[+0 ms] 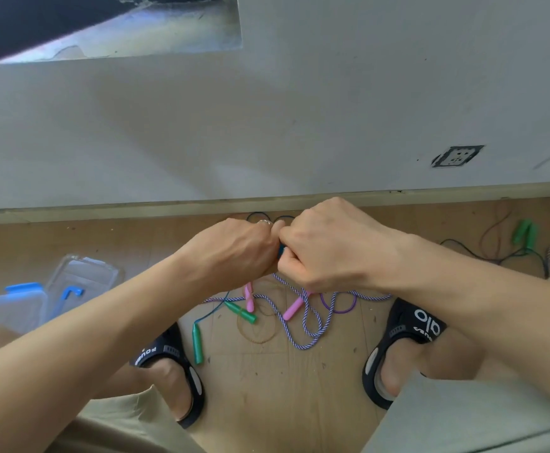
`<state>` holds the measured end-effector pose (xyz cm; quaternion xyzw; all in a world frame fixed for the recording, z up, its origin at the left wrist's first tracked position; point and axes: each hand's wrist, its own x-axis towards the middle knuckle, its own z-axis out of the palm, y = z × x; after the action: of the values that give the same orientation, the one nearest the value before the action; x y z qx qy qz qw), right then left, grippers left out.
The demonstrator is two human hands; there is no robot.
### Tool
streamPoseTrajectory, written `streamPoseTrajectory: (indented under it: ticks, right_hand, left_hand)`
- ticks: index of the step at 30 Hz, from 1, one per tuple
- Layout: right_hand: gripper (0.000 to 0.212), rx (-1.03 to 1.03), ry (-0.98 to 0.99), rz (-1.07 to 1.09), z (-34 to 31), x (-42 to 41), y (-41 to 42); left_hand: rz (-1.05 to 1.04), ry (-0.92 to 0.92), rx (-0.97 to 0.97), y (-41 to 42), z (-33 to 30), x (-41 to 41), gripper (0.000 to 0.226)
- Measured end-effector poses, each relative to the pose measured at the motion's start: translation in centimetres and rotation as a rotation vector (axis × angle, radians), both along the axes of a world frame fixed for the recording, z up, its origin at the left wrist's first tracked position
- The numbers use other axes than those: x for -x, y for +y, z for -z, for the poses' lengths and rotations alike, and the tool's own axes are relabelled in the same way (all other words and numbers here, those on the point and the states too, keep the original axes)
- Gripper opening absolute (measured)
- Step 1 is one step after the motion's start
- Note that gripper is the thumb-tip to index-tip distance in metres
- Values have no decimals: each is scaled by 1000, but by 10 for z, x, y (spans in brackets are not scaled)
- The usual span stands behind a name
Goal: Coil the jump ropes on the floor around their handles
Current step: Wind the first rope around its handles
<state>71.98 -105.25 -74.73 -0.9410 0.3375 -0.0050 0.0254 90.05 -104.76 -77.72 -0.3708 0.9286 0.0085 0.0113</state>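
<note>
My left hand [234, 253] and my right hand [329, 246] meet fist to fist above the floor, both closed on a dark blue handle [281, 251] that barely shows between them. A blue-and-white braided rope [303, 322] hangs from under my right hand and lies looped on the floor. Below the hands lie two pink handles [293, 308] with a purple cord [339, 304], and two green handles [198, 343] on a thin blue cord. Another pair of green handles [525, 232] lies at the far right with thin dark and brown cords.
A clear plastic box with blue latches [38, 299] and its open lid stand on the wooden floor at left. My feet in black slides [175, 364] [404, 341] flank the ropes. A white wall with a socket [456, 156] rises just beyond.
</note>
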Motion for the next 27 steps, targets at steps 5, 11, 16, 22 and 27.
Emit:
streamPoseTrajectory:
  ticks: [5,11,16,22,27]
  right_hand:
    - [34,-34,-165,73,-6,8,-13]
    - [55,-376,-298,260,4,7,-36]
    - [57,-671,-494,401,19,-1,-38]
    - [46,-1153,-621,470,23,-3,-33]
    - [17,-1326,-708,558,26,-11,-19]
  left_hand:
    - [-44,-12,-244,16,-2,15,33]
    - [-60,202,-338,12,-1,10,55]
    - [-115,354,-374,14,-11,8,42]
    - [-212,476,-351,16,-19,4,43]
    - [-404,627,-358,15,-22,4,44]
